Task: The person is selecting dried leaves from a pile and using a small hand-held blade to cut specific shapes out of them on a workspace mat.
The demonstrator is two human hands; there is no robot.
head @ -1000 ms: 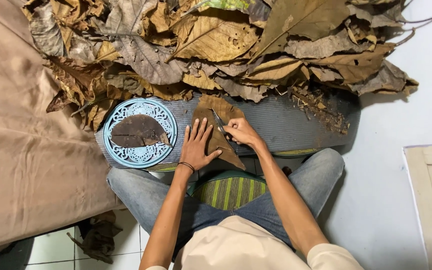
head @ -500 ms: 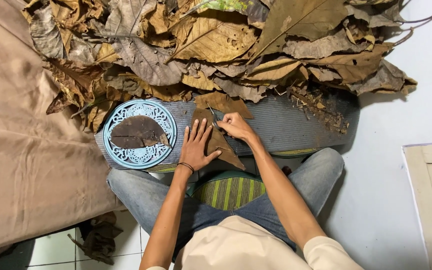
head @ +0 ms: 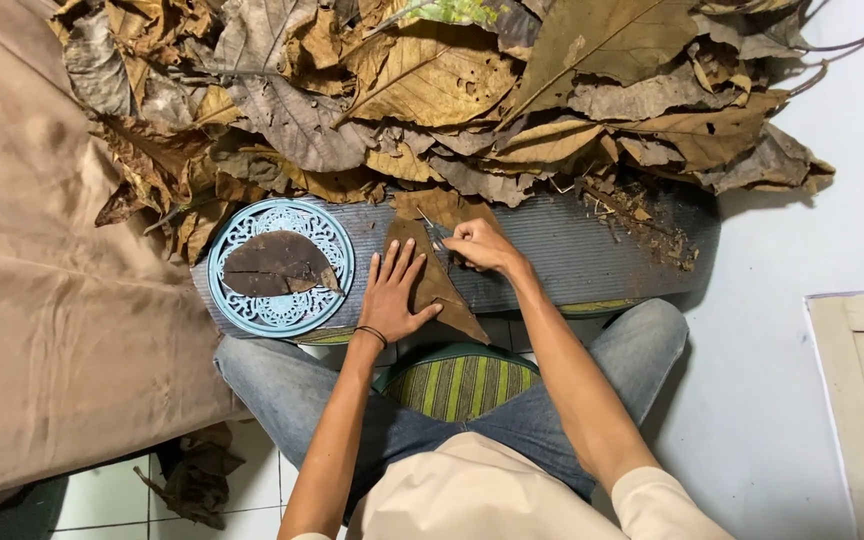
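Cutting a dry leaf on a grey mat, one trimmed piece already set aside.

Left hand (head: 395, 292) flat, fingers (head: 399, 258) fanned and pressing on the brown leaf piece (head: 434, 282); right hand (head: 480, 244) closed, fingertips (head: 451, 240) pinching a thin metal tool (head: 433, 233), too small to identify, at the leaf's upper edge. Leaf piece lying on the ribbed grey mat (head: 592, 255) over the lap, roughly triangular, long axis slanting from upper left to lower right, narrow tip aimed at the right knee. Judged partly done: one dark cut leaf (head: 277, 265) resting on the pale blue openwork plate (head: 237, 305) just left of the hands, the present piece under the tool, and a large heap of dry leaves (head: 432, 90) beyond the mat untouched.
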